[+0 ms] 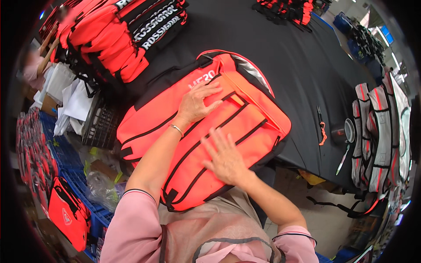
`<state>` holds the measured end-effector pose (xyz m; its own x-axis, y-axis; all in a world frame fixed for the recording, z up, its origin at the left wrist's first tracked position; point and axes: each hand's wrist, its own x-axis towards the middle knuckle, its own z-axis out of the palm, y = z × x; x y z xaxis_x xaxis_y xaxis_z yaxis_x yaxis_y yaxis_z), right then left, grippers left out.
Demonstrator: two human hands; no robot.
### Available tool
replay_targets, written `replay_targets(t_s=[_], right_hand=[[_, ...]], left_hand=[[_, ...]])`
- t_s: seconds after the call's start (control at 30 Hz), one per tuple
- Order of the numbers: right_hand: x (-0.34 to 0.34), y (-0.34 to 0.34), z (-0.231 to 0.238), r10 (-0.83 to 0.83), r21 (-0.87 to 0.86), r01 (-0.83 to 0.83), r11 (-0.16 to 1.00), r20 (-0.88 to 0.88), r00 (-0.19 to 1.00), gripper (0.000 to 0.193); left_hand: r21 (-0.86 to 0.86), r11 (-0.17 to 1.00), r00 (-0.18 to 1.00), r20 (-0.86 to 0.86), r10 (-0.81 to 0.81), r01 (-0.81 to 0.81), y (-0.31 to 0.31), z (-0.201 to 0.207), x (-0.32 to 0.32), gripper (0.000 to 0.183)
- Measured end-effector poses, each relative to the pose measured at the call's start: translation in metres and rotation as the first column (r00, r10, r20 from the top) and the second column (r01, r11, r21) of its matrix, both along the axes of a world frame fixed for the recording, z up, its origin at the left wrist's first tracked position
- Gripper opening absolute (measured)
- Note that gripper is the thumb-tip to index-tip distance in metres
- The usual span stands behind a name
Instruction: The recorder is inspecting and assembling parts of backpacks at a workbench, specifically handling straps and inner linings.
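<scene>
There is one left hand (198, 103), one right hand (224, 158), one bracelet (176, 129) and one large orange-red bag (147, 125). One black crate (100, 123), one cup (349, 130) and one slim brush (343, 160) also show. The grey bags (380, 127) overlap too much to count.

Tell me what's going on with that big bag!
A person has an orange-red backpack lying on a black-covered table. The left hand rests flat on it, farther up. The right hand, fingers spread and a bit blurred, is over its nearer part. More orange-red bags are piled at the upper left.
</scene>
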<state>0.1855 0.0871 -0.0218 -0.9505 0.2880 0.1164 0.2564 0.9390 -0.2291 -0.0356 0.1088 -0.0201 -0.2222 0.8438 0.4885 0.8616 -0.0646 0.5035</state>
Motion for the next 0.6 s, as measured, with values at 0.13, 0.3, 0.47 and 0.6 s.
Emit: replay_targets(t_s=[0.13,0.3,0.47,0.6], right_hand=[[0.012,-0.028,-0.005,0.104,-0.143,-0.105,0.984,-0.017,0.994,0.066],[0.078,-0.022,0.014,-0.279,-0.222,0.210,0.952,-0.350,0.894,0.038],[0.157,-0.021,-0.023,-0.908,-0.790,0.471,0.394,-0.256,0.331,0.042],[0.132,-0.022,-0.031,-0.860,-0.961,-0.014,-0.276,0.240,0.450,0.045]], left_hand=[[0.085,0.996,0.979,0.201,-0.018,0.001,-0.001,-0.011,-0.005,0.029],[0.415,0.873,0.960,0.214,0.182,-0.258,-0.062,0.023,-0.050,0.024],[0.129,0.701,0.705,-0.026,0.709,-0.701,-0.185,0.021,-0.107,0.068],[-0.263,0.841,0.280,0.860,0.426,-0.472,-0.244,-0.039,-0.101,0.081]])
